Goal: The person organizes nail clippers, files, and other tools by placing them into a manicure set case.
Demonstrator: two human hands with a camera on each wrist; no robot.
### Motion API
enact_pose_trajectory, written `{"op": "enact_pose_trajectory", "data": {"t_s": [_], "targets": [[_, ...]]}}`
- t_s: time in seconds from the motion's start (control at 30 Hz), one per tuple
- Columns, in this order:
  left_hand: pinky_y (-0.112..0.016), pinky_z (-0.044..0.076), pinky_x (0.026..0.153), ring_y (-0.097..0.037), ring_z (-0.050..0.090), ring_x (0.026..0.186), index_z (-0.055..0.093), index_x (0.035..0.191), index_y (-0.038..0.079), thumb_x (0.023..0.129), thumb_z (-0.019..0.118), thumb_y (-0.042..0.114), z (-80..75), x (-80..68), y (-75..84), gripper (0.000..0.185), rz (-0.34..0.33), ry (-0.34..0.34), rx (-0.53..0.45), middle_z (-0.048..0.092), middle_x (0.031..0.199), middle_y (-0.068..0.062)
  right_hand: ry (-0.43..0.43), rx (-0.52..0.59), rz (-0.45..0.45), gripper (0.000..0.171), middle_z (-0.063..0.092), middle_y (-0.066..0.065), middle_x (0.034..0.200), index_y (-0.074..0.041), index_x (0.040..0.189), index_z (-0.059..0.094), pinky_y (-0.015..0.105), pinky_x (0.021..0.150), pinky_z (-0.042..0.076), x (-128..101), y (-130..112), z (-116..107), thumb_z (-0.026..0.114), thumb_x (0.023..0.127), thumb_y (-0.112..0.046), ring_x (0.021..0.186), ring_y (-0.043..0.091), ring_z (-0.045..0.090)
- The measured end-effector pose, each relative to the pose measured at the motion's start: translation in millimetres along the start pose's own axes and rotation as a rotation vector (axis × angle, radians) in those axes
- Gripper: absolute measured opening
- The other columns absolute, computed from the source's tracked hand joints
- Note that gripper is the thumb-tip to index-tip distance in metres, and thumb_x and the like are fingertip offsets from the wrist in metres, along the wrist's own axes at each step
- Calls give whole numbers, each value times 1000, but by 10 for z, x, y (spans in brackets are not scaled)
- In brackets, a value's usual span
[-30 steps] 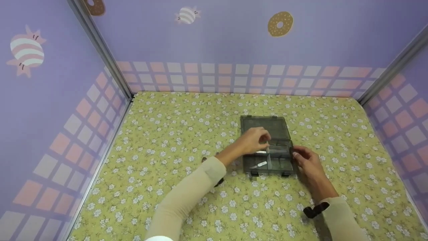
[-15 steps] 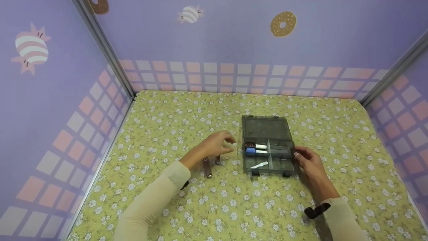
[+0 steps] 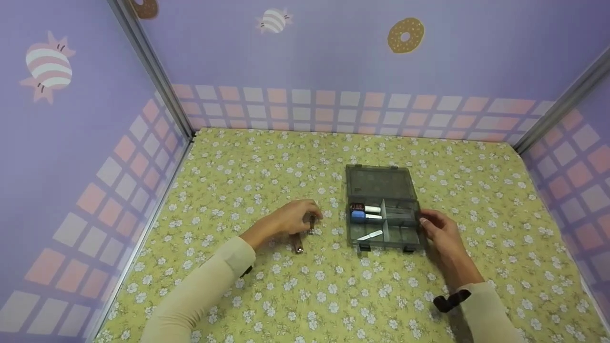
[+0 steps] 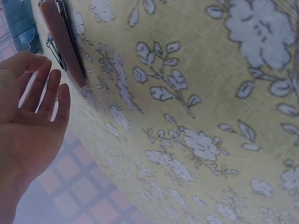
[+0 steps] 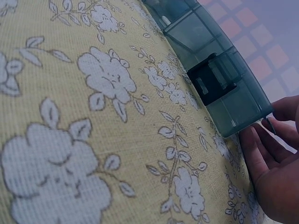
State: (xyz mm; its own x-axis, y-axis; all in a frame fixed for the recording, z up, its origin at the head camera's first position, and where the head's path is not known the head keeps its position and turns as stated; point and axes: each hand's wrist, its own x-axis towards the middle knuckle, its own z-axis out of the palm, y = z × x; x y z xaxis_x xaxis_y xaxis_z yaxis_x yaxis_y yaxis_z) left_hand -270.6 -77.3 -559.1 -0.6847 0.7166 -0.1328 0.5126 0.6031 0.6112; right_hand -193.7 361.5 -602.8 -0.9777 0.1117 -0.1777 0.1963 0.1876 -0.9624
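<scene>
My left hand (image 3: 296,216), fingers loosely bent, is over two small clippers on the cloth. One is a brownish-pink nail clipper (image 4: 63,37) with a metal lever. The smaller metallic one (image 3: 312,223) lies beside it, partly behind my fingertips. No object shows in that hand's grasp. My right hand (image 3: 441,231) holds the right wall of a smoky clear compartment box (image 3: 402,242), thumb at its rim. The box lies open, lid (image 3: 381,183) folded back. Inside its left compartments are a black-and-red piece (image 3: 357,206) and a blue piece (image 3: 358,216), both white-ended, plus a slim white stick (image 3: 371,235).
A flowered yellow cloth (image 3: 248,162) covers the table. Purple walls (image 3: 324,52) with checked borders enclose it at the back and both sides. Two black latches (image 5: 212,79) stick out from the box's front wall. The right compartments (image 3: 402,233) show no clear contents.
My left hand has moved left from above the box to the clippers, leaving the black-and-red and blue pieces uncovered. My right hand has stayed at the box's right wall.
</scene>
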Motion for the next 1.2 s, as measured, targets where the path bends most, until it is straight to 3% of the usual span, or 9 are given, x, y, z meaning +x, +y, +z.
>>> {"op": "enact_pose_trajectory", "data": {"t_s": [0.23, 0.7, 1.07, 1.2], "targets": [[-44, 52, 102, -24, 60, 121, 74, 127, 14, 101, 64, 5, 49, -26, -62, 29, 9, 20, 64, 63, 128, -2, 6, -3, -4, 46, 55, 20, 146, -1, 151, 53, 23, 91, 55, 1, -1, 12, 57, 112, -26, 119, 15, 60], [-34, 54, 81, -15, 59, 90, 73, 110, 11, 103, 70, 17, 145, -12, -48, 9, -13, 5, 1, 62, 106, -3, 6, 16, 4, 47, 56, 19, 145, -1, 152, 52, 25, 89, 56, 5, 0, 5, 58, 112, -24, 116, 15, 61], [-29, 58, 75, -10, 65, 80, 79, 107, 9, 105, 68, 13, 167, -27, -7, 11, 20, -5, -49, 67, 96, 1, -6, 21, -2, 48, 54, 21, 147, -1, 153, 51, 24, 91, 55, -2, 4, 8, 58, 112, -25, 119, 16, 61], [-31, 57, 76, -10, 63, 83, 79, 107, 11, 106, 68, 14, 133, -15, 19, 11, 20, 10, -49, 67, 99, 3, -2, 25, -8, 46, 55, 20, 145, -1, 152, 52, 24, 91, 56, 6, 8, 17, 57, 112, -24, 119, 17, 61]]}}
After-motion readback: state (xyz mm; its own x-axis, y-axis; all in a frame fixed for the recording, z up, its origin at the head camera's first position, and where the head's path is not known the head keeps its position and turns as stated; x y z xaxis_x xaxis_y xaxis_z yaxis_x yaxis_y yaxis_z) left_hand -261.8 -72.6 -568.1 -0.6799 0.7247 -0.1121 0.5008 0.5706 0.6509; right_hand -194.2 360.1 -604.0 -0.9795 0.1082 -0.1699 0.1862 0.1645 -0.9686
